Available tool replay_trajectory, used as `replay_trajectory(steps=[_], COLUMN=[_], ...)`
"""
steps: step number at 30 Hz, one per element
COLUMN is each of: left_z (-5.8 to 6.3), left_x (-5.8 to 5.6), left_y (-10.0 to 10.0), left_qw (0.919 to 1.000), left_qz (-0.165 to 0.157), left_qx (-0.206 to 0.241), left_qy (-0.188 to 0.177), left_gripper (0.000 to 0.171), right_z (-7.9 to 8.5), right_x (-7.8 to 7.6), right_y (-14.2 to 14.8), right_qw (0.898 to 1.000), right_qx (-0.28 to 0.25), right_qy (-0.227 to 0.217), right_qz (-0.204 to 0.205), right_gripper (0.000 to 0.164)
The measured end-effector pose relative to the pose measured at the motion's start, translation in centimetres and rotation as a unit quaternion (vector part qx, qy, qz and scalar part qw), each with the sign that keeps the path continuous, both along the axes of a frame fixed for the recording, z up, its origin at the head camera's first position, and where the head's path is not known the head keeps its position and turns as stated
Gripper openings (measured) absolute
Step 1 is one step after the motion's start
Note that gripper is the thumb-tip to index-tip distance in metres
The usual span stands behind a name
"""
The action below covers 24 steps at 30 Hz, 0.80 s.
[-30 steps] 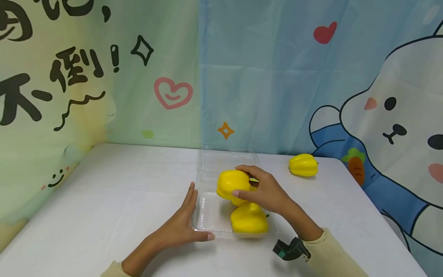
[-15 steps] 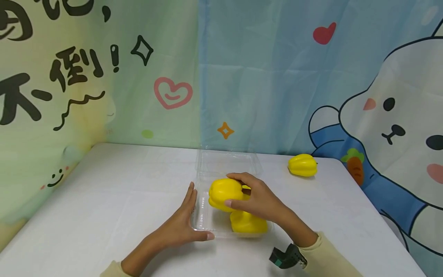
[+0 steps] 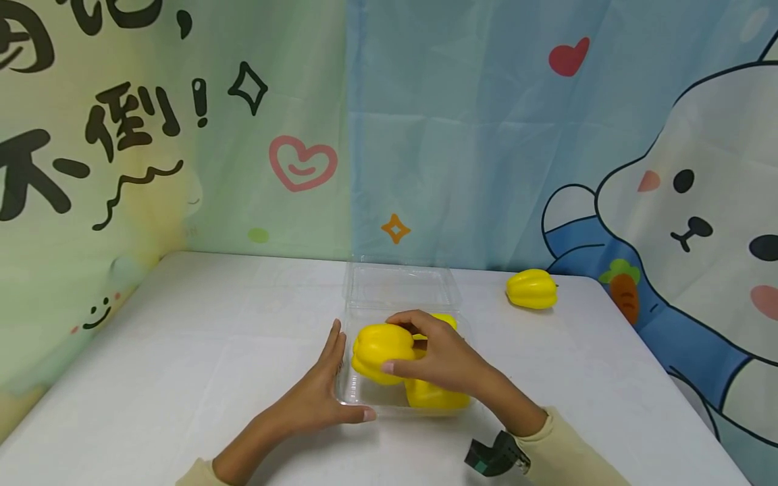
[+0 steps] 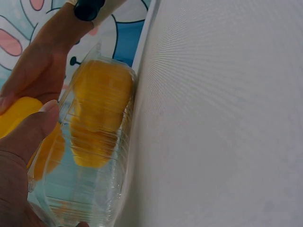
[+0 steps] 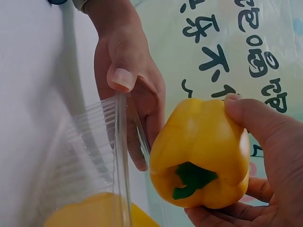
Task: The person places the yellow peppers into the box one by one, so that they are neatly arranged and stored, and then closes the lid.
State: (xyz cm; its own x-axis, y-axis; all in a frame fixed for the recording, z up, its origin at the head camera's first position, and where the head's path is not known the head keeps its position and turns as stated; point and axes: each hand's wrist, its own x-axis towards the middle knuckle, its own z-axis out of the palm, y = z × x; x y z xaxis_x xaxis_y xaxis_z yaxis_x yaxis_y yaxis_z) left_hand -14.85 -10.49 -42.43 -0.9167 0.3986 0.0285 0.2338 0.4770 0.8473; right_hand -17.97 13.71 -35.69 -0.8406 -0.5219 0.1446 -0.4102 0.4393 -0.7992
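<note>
In the head view my right hand (image 3: 440, 354) grips a yellow bell pepper (image 3: 379, 354) over the left half of a clear plastic clamshell box (image 3: 402, 287). The right wrist view shows this bell pepper (image 5: 201, 151) between thumb and fingers, its green stem facing the camera. My left hand (image 3: 316, 391) rests against the box's left side with straight fingers, the thumb along the near edge. Inside the box a yellow bell pepper (image 3: 437, 395) lies at the near right. Another bell pepper (image 3: 448, 319) shows behind it, partly hidden by my right hand.
One more yellow bell pepper (image 3: 531, 289) lies on the white table (image 3: 243, 324) at the far right. The box's lid stands open toward the back. A printed curtain (image 3: 450, 135) hangs behind the table.
My right hand has carried the bell pepper left and toward the near side, over the box's left half. My left hand has stayed against the box.
</note>
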Motion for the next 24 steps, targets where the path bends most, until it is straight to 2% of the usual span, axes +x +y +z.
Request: replay_trajectory(steps=[11,19,24], left_z=[0.09,0.09,0.15], left_x=[0.08,0.09,0.08], left_y=[0.0,0.05,0.08], left_qw=[0.9999,0.9999,0.9999], left_qz=[-0.003,-0.003,-0.002], left_qx=[-0.009,-0.012,-0.014], left_qy=[0.008,0.004,0.001], left_gripper=[0.131,0.131,0.132], right_z=[-0.39,-0.72,-0.81], right_x=[-0.02,-0.21,-0.33], right_y=[-0.49,-0.68,-0.79], right_qw=[1.0,0.998,0.997], right_qx=[0.02,0.039,0.059], right_qy=[-0.011,-0.034,-0.034], right_qz=[0.016,0.043,0.045], right_gripper=[0.059,0.058,0.058])
